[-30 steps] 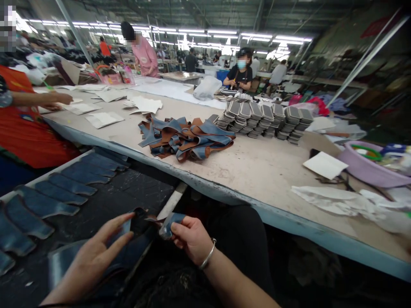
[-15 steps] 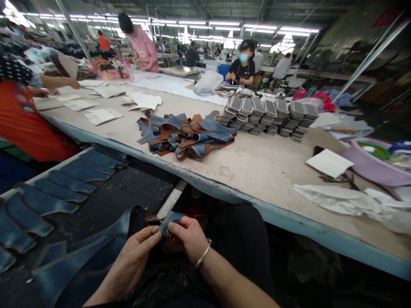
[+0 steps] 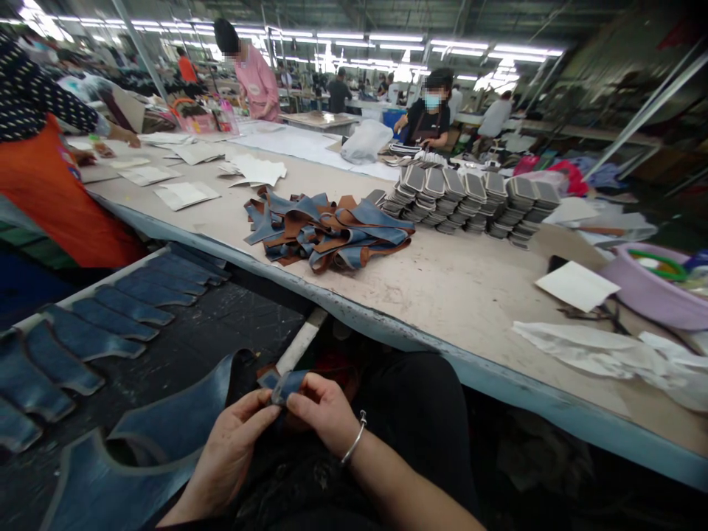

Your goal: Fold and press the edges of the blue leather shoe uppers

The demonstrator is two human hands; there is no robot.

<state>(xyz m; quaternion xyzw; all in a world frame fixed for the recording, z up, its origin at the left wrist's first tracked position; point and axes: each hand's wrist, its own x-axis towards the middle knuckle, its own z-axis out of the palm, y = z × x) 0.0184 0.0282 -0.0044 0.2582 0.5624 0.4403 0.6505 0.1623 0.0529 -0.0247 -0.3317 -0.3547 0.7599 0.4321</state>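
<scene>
Over my lap, my left hand [image 3: 235,442] and my right hand [image 3: 326,413] meet at a blue leather piece [image 3: 291,383] with a brown underside. Thumb and fingers of each hand pinch its edge, the fingertips close together. Part of the piece is hidden behind my fingers. To the left of my left hand, a large curved blue leather piece [image 3: 171,413] lies loosely on a black board [image 3: 251,317]. A row of blue leather pieces [image 3: 113,324] with pale edges overlaps along the board's far left side.
A tangled pile of blue and brown leather pieces [image 3: 354,228] lies on the long table [image 3: 453,295]. Behind it stand stacks of grey panels [image 3: 467,188]. A purple basin [image 3: 653,291] is at right. A co-worker in an orange apron [image 3: 66,199] stands at left.
My fingers have shifted slightly along the leather piece, and its far end now shows beyond them. The large blue leather at lower left has changed shape and lies more spread. The view has tilted slightly.
</scene>
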